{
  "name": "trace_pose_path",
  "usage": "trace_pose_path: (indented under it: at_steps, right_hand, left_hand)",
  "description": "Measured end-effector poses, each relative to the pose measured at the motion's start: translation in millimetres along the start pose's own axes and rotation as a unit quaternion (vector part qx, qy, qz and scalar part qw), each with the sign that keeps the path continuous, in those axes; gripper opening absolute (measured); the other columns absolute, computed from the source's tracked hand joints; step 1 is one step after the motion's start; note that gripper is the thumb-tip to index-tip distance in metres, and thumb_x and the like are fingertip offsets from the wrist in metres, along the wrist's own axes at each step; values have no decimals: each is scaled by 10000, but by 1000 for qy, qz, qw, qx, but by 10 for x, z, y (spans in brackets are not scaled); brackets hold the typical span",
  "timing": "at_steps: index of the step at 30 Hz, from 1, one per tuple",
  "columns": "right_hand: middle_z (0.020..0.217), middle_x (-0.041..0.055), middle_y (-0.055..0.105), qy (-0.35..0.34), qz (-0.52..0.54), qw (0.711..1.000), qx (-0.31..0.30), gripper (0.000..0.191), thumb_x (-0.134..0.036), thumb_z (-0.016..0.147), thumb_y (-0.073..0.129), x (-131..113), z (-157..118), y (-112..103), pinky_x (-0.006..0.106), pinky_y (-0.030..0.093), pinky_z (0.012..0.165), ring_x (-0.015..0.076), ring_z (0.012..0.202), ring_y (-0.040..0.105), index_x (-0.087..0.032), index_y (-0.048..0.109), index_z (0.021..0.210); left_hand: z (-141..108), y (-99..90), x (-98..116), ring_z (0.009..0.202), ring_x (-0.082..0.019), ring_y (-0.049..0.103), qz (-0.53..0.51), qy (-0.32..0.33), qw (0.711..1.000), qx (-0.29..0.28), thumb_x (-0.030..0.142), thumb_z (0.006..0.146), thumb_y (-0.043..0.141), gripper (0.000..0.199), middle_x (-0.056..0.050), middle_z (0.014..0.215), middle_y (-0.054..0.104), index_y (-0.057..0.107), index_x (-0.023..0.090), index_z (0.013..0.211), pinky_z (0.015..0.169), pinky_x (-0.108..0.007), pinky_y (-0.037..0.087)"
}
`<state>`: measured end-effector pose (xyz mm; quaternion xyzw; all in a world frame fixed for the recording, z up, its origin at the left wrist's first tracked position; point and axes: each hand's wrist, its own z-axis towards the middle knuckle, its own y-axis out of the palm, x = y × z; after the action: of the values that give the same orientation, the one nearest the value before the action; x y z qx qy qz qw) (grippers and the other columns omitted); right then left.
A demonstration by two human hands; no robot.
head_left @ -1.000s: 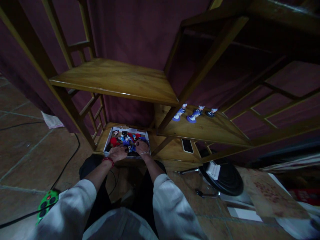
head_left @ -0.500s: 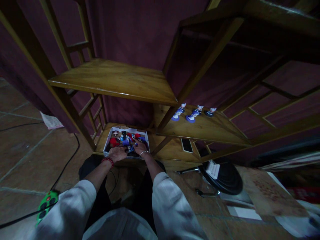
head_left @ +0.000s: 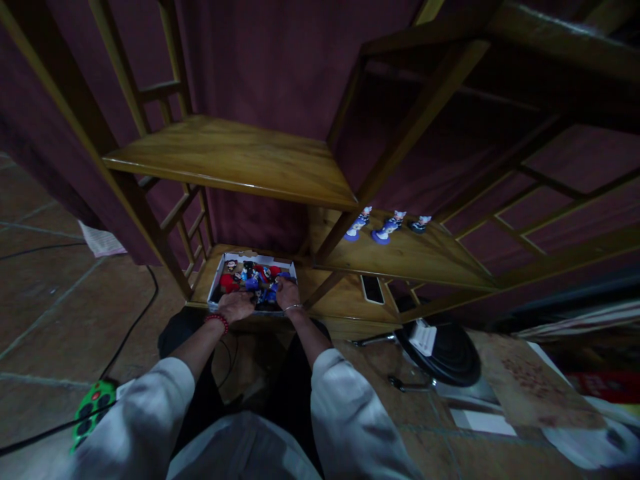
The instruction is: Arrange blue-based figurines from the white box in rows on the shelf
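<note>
A shallow white box [head_left: 215, 283] on the lowest wooden shelf holds several small figurines [head_left: 251, 275] in red, blue, purple and black. My left hand [head_left: 237, 307], with a red bead bracelet, is over the box's front left edge. Its fingers are drawn together, and what they hold, if anything, is hidden. In the box's right part, my right hand [head_left: 287, 294], with a thin bangle, has its fingers curled round a bluish figurine [head_left: 273, 292], mostly covered by the hand.
Several figurines [head_left: 384, 231] with purple or dark bases stand on the shelf to the right [head_left: 415, 257]. Below it lies a phone [head_left: 373, 289]. A wooden post [head_left: 345, 227] divides the shelves. A black stool [head_left: 447, 350] stands at right; a green controller-like object [head_left: 94, 408] is at lower left.
My right hand has shifted slightly right within the box, and its outstretched fingers have curled in. My left hand has stayed nearly in place.
</note>
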<state>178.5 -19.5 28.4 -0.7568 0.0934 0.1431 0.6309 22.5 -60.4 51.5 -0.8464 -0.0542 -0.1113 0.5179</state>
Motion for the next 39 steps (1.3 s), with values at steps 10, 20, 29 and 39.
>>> trace_pose_path:
  at_steps: [10, 20, 29, 39]
  right_hand:
    - [997, 136, 656, -5, -61, 996, -69, 312, -46, 749, 444, 28, -88, -20, 243, 427, 838, 195, 982, 591, -118, 643, 977]
    - [1043, 91, 646, -5, -54, 996, -78, 346, -77, 726, 486, 28, -35, 8, 230, 421, 846, 186, 998, 581, -160, 613, 1037]
    - [1105, 78, 617, -17, -37, 996, -85, 376, -124, 766, 437, 45, -30, 55, 230, 400, 881, 180, 1043, 552, -163, 561, 1118]
    - [1206, 117, 544, -9, -16, 995, -94, 445, -139, 760, 455, 14, -53, 57, 263, 356, 947, 205, 1122, 493, -117, 479, 1204]
  left_hand:
    - [11, 19, -17, 997, -236, 571, -6, 7, 1000, 6, 362, 818, 318, 354, -53, 1123, 604, 602, 270, 1008, 824, -371, 434]
    - [2, -6, -1, 995, -248, 570, -7, -3, 1000, 0, 369, 816, 316, 362, -61, 1110, 610, 605, 264, 1009, 806, -378, 440]
    - [-65, -80, 36, 992, -250, 574, -9, -2, 1000, -2, 374, 819, 305, 368, -52, 1121, 607, 609, 276, 1001, 812, -390, 437]
    - [-53, -45, 23, 993, -229, 574, -9, 1, 1000, 0, 361, 819, 313, 354, -51, 1118, 609, 609, 272, 992, 810, -353, 442]
